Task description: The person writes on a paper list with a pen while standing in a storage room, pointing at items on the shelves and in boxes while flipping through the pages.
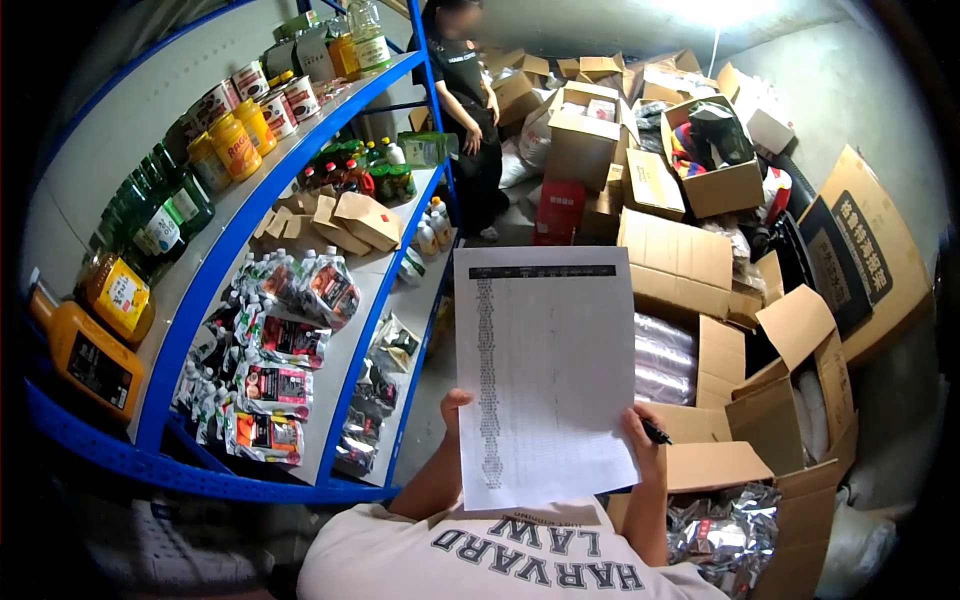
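A printed sheet of paper (550,380) is held upright in front of my chest, with a dark header bar and a long column of small text I cannot read. My left hand (457,412) grips its left edge, thumb showing and the other fingers hidden behind the page. On the right edge, my right hand (645,440) pinches the sheet and also has a black pen (656,431) between its fingers, pointing outward.
Blue-framed shelving (290,150) on the left carries cans, bottles, jars and foil pouches (275,385). Open cardboard boxes (675,255) crowd the right side and back. Foil packets (725,530) fill a box near my right elbow. Another person (465,110) in dark clothes stands behind the shelf's far end.
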`<state>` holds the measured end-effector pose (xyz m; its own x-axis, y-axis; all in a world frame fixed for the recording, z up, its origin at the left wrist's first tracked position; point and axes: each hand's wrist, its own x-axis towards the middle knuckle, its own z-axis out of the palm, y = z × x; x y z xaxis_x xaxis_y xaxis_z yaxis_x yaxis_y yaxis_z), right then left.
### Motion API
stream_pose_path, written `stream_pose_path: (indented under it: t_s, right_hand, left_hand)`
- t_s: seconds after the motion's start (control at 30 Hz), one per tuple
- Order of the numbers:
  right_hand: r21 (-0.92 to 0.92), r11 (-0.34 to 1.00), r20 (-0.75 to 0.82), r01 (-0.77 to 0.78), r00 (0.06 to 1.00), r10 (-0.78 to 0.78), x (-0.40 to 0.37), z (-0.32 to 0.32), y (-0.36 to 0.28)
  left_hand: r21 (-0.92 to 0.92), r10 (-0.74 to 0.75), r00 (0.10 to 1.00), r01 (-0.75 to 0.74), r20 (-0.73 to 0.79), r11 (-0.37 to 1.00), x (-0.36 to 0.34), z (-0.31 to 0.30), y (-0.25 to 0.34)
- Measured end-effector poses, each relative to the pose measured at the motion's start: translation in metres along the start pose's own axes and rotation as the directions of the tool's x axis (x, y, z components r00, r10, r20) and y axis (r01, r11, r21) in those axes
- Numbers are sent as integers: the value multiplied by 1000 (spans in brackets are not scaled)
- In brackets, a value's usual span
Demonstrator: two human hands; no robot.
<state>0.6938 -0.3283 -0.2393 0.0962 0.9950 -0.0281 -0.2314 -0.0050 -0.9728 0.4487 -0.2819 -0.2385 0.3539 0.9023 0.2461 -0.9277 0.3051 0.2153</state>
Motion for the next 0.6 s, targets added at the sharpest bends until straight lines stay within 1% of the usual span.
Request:
stream_pose_path:
  t_s: [0.03, 0.13, 0.23, 0.33, 0.43, 0.53, 0.6]
  right_hand:
    - [5, 1000, -15, 0, 1000, 0, 0, -1, 1]
    - [109, 994, -35, 6, 999, -2, 0, -1, 0]
    - [95, 994, -43, 55, 998, -51, 2, -9, 10]
    - [110, 993, -71, 44, 997, -37, 0, -6, 9]
    - [199, 979, -20, 37, 999, -34, -2, -8, 6]
    - [109, 987, -69, 115, 992, -108, -2, -7, 8]
    - [87, 991, -79, 101, 992, -94, -2, -8, 7]
  left_hand:
    - [1, -3, 1000, 3, -2, 1000, 0, 1, -1]
    - [15, -17, 1000, 17, -6, 1000, 1, 1, 1]
    - [25, -36, 999, 37, -16, 999, 1, -1, 1]
    - [32, -58, 998, 59, -28, 998, 0, -2, 1]
    - [34, -71, 997, 72, -43, 997, 0, -4, 2]
    - [40, -82, 995, 85, -54, 996, 1, -5, 2]
    - [48, -84, 994, 87, -63, 995, 0, -6, 3]
